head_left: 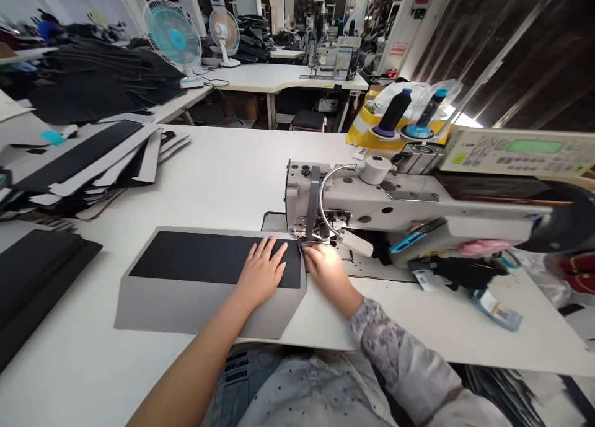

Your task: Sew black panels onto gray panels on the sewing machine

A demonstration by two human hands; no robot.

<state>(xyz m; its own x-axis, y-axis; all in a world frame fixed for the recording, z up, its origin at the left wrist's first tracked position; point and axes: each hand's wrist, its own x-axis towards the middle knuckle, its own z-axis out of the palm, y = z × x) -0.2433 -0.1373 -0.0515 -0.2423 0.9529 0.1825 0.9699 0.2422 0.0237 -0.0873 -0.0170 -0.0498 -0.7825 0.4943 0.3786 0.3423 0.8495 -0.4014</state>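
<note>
Left hand point(263, 271) spread flat on black panel point(195, 257); right hand point(331, 277) by right edge, hold unclear; tabletop point(223, 179) extends beyond.

Smooth, shiny and matt

The black piece point(195, 256) looks smooth and matt. The grey piece point(167, 306) under it looks matt too, a bit like cloth. The sewing machine point(404, 213) looks like painted metal with a little shine, and its bendy tube point(321, 194) looks like shiny metal. The white table point(227, 173) is smooth. The sleeve point(400, 346) looks like soft cloth. The yellow bag point(360, 128) looks like shiny plastic.
</note>
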